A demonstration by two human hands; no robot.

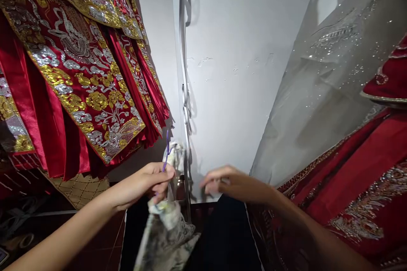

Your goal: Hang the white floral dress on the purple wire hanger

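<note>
My left hand (159, 180) is closed around a thin purple clothes hanger (167, 150), whose hook end sticks up above the fingers. From that hand hangs a pale garment (170, 228) with dark, blotchy patterning, its lower part blurred and running off the bottom edge. The hanger's lower part is hidden by fingers and cloth. To the right, apart from the garment, my right hand (225, 182) is in front of the white wall. Its fingers are loosely bent, slightly smeared by motion, and nothing shows in them.
Red garments with gold and silver embroidery (95, 97) hang at left. A translucent cover with sparkles (321, 80) and red beaded garments (359, 186) fill the right side. A narrow metal rail (182, 42) runs up the white wall (235, 106).
</note>
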